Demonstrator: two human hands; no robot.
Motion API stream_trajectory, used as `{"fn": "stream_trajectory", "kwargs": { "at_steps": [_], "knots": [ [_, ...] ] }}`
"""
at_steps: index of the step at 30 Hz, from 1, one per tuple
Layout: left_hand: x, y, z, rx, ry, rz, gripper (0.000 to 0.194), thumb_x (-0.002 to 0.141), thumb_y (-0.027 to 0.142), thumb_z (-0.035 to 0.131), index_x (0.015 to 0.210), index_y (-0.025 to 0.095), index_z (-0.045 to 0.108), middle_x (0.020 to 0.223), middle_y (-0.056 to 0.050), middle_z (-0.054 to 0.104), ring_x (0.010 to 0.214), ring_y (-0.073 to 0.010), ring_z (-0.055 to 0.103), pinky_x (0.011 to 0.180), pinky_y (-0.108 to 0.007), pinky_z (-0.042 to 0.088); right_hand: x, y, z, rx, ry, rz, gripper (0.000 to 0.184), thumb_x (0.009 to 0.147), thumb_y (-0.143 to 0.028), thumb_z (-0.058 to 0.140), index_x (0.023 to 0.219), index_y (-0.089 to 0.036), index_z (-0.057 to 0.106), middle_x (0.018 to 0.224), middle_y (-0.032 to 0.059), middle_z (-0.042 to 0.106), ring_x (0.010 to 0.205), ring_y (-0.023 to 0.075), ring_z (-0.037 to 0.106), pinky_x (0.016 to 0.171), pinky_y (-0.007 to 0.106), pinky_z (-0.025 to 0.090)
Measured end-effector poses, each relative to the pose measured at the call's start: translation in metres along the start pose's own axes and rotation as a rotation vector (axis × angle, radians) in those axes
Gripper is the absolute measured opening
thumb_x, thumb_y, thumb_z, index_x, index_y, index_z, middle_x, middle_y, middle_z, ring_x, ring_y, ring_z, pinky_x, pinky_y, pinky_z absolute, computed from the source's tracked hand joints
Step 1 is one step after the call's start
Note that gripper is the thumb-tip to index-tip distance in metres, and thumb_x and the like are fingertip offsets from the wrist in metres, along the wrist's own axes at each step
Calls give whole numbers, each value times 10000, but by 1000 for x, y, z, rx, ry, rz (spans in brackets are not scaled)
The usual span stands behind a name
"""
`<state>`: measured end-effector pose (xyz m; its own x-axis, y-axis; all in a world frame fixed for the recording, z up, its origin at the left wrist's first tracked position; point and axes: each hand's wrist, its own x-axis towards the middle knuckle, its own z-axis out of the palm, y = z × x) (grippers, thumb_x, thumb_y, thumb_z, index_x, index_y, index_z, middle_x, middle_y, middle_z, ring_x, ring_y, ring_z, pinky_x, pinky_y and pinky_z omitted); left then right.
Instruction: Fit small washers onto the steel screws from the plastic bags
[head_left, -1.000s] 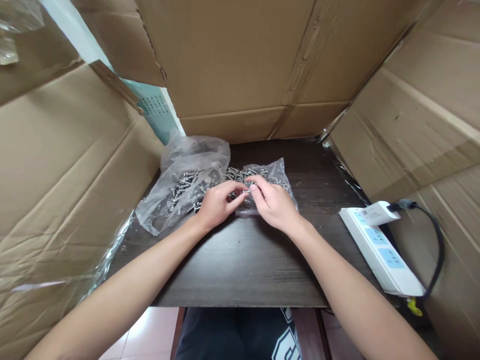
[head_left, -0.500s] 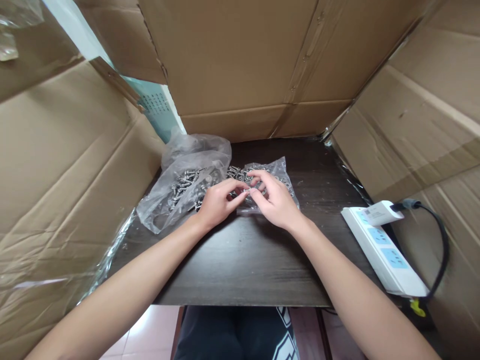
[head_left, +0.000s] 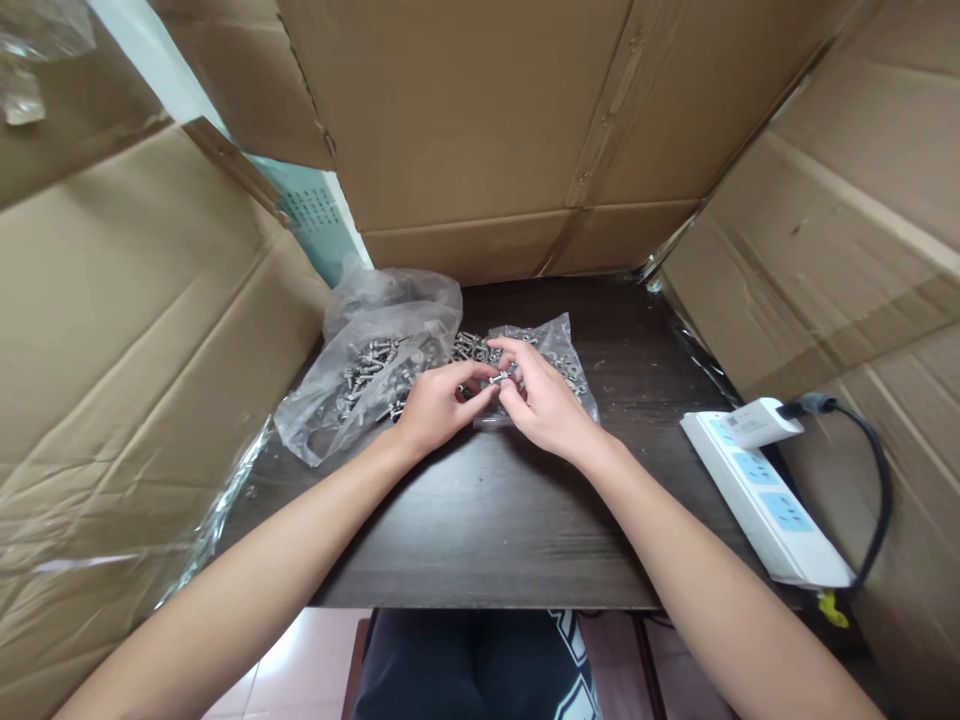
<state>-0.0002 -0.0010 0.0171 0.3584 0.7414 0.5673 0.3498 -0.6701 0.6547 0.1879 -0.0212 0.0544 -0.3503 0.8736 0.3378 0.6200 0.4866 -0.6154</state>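
A small silver bolt (head_left: 502, 377) lies crosswise between my two hands, above the heaps of metal parts. My left hand (head_left: 441, 405) pinches its left end between thumb and fingertips. Around the bolt's right end curl the thumb and fingers of my right hand (head_left: 549, 400). Behind the left hand, a clear plastic bag (head_left: 319, 420) holds many bolts (head_left: 369, 362). More loose bolts (head_left: 471, 347) lie just beyond the fingers. Partly hidden by my right hand is a second clear bag (head_left: 553, 335) with small metal nuts or rings (head_left: 571, 372) on it.
The dark wooden table (head_left: 480, 520) is walled by cardboard on the left (head_left: 150, 330), back (head_left: 480, 120) and right (head_left: 847, 220). A white power strip (head_left: 772, 510) with a plugged-in adapter (head_left: 759, 424) and black cable (head_left: 881, 500) stands at the right edge.
My right fingers have shifted slightly and parted more, so more of the bolt shows between the hands. My left hand has hardly moved.
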Motion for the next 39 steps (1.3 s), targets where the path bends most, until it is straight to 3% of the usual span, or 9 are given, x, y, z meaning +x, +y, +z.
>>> {"fn": "stream_trajectory", "kwargs": {
  "at_steps": [6, 10, 15, 22, 27, 30, 32, 37, 39],
  "knots": [
    [0, 0, 0, 21, 20, 28, 113, 954, 225, 665, 1028, 174, 733, 925, -35, 775, 717, -124, 702, 624, -198, 574, 1, -2, -8, -79, -9, 132, 286, 1044, -315, 409, 1201, -238, 635, 924, 57, 737, 770, 225, 668, 758, 376, 510],
    [0, -1, -1, 7, 20, 41, 102, 955, 205, 668, 1033, 175, 725, 930, -32, 767, 712, -118, 691, 627, -192, 567, 1, -5, -8, 71, 17, 94, 376, 933, -265, 582, 1308, -235, 575, 1069, 66, 713, 743, 180, 649, 665, 317, 525],
    [1, -1, -3, 7, 3, 56, 104, 963, 197, 654, 1044, 176, 716, 944, -38, 754, 735, -123, 689, 624, -195, 561, 0, -5, -4, 81, 0, 35, 339, 935, -233, 572, 1272, -234, 604, 1109, 74, 698, 690, 147, 622, 697, 329, 541],
    [0, 1, -2, 47, 3, 58, 103, 945, 187, 649, 1031, 169, 703, 946, -46, 737, 744, -128, 682, 603, -196, 548, 3, -8, -11, 230, -64, 129, 383, 890, -222, 614, 1273, -224, 593, 1091, 56, 681, 648, 116, 586, 652, 292, 508],
    [0, 3, -1, 38, 18, 56, 94, 956, 193, 649, 1028, 167, 704, 912, -35, 737, 716, -116, 681, 596, -182, 553, 4, -5, -12, 137, -54, 246, 268, 1017, -332, 447, 1133, -209, 656, 783, 10, 663, 610, 146, 578, 638, 300, 466],
    [0, 2, -1, 39, 41, 60, 96, 961, 195, 664, 1037, 168, 715, 943, -32, 761, 712, -110, 687, 611, -181, 558, 4, -3, -10, 157, 6, 202, 283, 965, -315, 527, 1206, -206, 628, 999, 55, 702, 685, 149, 615, 667, 301, 489],
    [0, 1, -2, 46, 49, 67, 101, 962, 199, 674, 1046, 172, 724, 965, -31, 776, 715, -111, 695, 624, -186, 561, 4, -3, -9, 241, 0, 157, 398, 890, -271, 610, 1282, -206, 586, 1133, 77, 684, 712, 143, 633, 655, 287, 502],
    [0, 0, -1, 43, 51, 86, 95, 966, 211, 682, 1037, 177, 736, 954, -28, 787, 722, -117, 709, 639, -188, 569, 4, -6, -10, 108, 20, 204, 256, 1006, -306, 451, 1130, -215, 656, 765, 9, 661, 624, 159, 609, 657, 309, 469],
    [0, 0, -2, 51, 65, 74, 90, 962, 213, 687, 1029, 176, 734, 928, -24, 783, 699, -113, 703, 635, -188, 568, 3, -7, -11, 90, 57, 218, 254, 1006, -335, 470, 1141, -216, 649, 820, 20, 682, 640, 161, 619, 667, 320, 473]
  ]
}}
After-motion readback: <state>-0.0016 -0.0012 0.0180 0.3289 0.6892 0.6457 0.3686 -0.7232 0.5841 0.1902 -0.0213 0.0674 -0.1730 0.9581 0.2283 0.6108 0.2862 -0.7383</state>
